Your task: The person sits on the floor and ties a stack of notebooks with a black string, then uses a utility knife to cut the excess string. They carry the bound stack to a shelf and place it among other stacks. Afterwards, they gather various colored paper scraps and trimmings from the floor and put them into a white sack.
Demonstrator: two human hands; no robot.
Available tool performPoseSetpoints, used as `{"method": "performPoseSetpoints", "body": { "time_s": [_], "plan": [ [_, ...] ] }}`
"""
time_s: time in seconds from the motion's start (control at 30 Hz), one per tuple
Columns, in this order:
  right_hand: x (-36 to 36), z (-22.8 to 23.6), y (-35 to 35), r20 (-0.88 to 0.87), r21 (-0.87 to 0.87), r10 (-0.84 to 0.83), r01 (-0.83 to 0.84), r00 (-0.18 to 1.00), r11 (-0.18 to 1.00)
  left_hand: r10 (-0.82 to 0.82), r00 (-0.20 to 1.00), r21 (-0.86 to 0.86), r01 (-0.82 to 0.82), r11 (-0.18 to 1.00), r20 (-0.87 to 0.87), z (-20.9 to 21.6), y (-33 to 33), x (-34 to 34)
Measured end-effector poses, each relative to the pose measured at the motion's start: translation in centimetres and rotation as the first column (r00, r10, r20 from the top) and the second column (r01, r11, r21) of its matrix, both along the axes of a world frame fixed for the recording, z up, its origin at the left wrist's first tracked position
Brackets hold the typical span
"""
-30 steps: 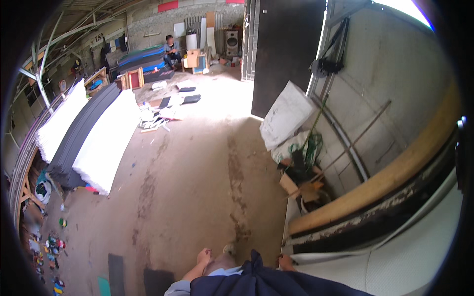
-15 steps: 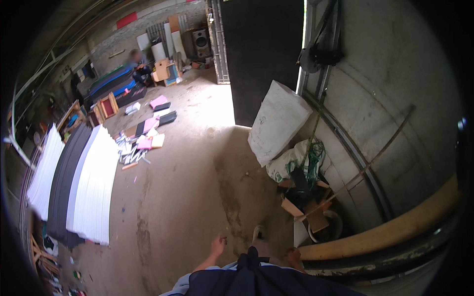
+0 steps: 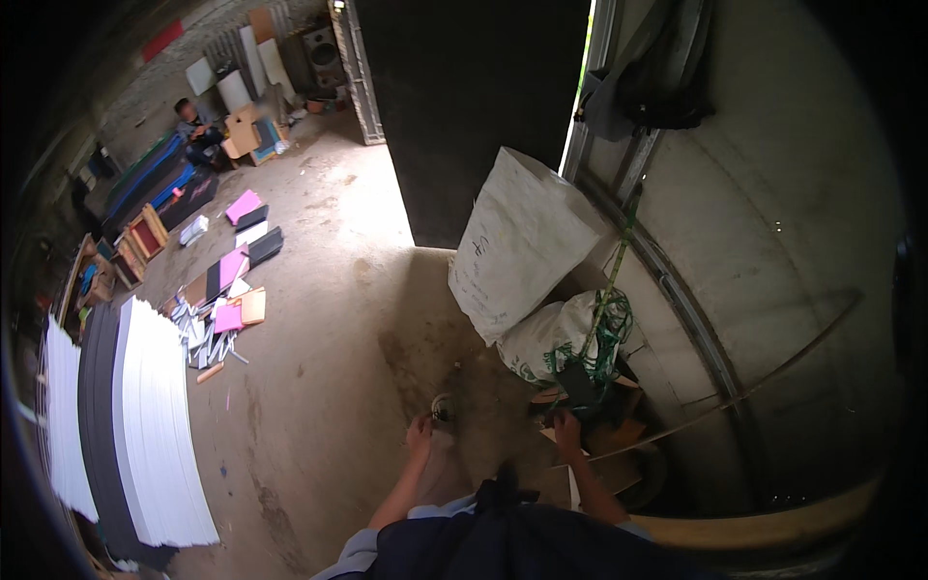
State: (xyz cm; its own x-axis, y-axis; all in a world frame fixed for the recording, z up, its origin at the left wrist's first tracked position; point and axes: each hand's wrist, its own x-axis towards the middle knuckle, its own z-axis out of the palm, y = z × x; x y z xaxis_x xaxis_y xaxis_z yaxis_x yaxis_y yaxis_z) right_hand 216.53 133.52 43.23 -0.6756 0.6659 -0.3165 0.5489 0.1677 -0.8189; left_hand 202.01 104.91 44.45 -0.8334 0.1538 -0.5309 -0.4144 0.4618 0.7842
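Both my forearms reach out from the lower edge, hands held low ahead of my dark clothing. My left hand (image 3: 420,435) hangs above the concrete floor beside my shoe (image 3: 442,407), fingers loosely apart with nothing visible in them. My right hand (image 3: 567,430) is in front of an open cardboard box (image 3: 619,472) on the right; its fingers look slack and hold nothing I can see. Whether it touches the box is not clear. Just past that hand lie a white sack (image 3: 535,346) and tangled green strapping (image 3: 615,321).
A big white wrapped block (image 3: 517,246) leans near the dark door (image 3: 464,116). White and black sheets (image 3: 159,425) stand stacked at left. Foam pieces and scraps (image 3: 228,317) litter the floor. Someone sits (image 3: 198,133) at the far left. A long yellowish roll (image 3: 764,527) lies lower right.
The view has shifted forward and turned right, bringing the white block and box nearer. Both my hands have risen ahead of me; my right hand has left the yellowish roll's end.
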Motion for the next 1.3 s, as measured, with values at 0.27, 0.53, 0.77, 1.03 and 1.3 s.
{"method": "performPoseSetpoints", "body": {
  "time_s": [0.27, 0.53, 0.77, 1.03, 1.3],
  "plan": [
    [-13.4, 1.9, 8.4, -0.097, 0.359, 0.161, -0.116, 0.982, 0.926, -0.219, 0.891, 0.259, 0.338, 0.905, -0.398, 0.2, 17.2, -19.8],
    [-27.8, 3.8, 23.7, 0.021, 0.700, 0.206, -0.161, 0.978, 0.696, -0.116, 0.903, 0.454, 0.316, 0.833, -0.415, 3.6, 30.2, -30.8],
    [-42.7, 2.0, 34.4, 0.129, 0.761, 0.032, -0.120, 0.991, 0.637, -0.155, 0.918, 0.305, 0.275, 0.912, -0.364, 0.5, 32.0, -35.5],
    [-48.1, 0.6, 36.0, 0.190, 0.676, 0.155, -0.244, 0.969, 0.695, -0.121, 0.950, 0.250, 0.196, 0.948, -0.287, 2.1, 34.6, -38.0],
    [-49.0, 8.4, 21.9, 0.023, 0.676, 0.759, -0.569, 0.651, 0.467, 0.178, 0.845, 0.368, 0.024, 0.930, -0.505, 5.8, 30.8, -44.1]
  ]
}}
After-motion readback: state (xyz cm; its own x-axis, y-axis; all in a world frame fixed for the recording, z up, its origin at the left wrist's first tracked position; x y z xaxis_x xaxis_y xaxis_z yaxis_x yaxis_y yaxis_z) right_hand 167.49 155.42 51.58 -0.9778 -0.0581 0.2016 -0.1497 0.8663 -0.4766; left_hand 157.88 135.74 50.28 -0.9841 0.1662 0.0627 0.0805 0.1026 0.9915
